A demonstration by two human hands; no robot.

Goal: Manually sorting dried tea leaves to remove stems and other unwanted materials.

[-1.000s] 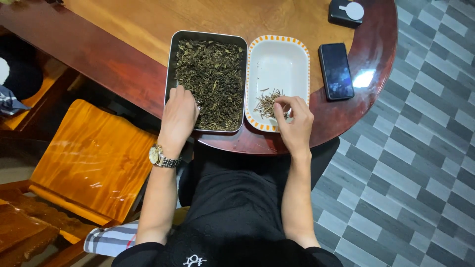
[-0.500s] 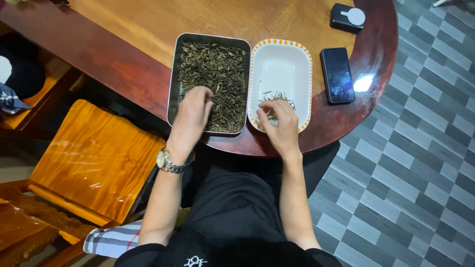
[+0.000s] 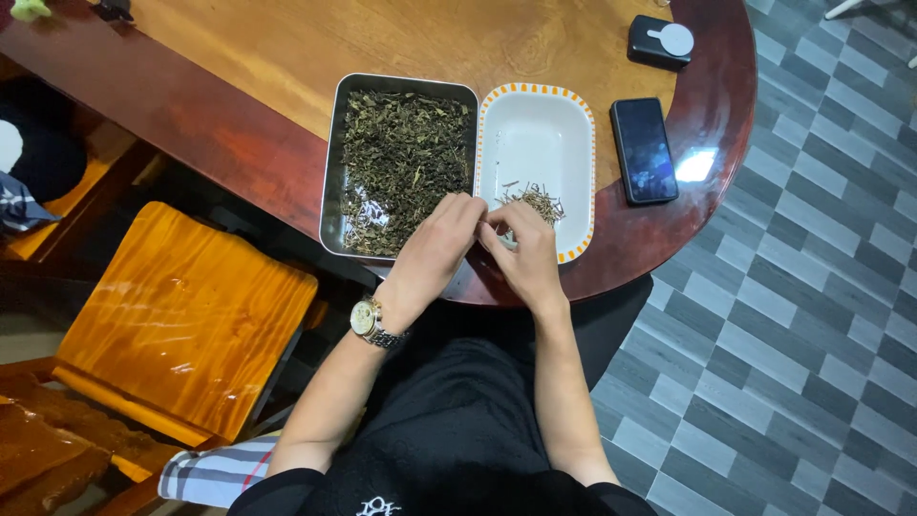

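Meeting over crumbly dried leaves (image 3: 406, 162) (steel tray (image 3: 331, 191)): left hand (image 3: 435, 253), right hand (image 3: 523, 258).

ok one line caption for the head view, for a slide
Both hands meet over the seam between a metal tray of dried leaves and a white dish of stems.

It looked like a home room: polished round wooden table (image 3: 287, 48), wooden chair (image 3: 181, 315), grey patterned floor tiles (image 3: 812, 287), phone (image 3: 643, 150) lying on the table.
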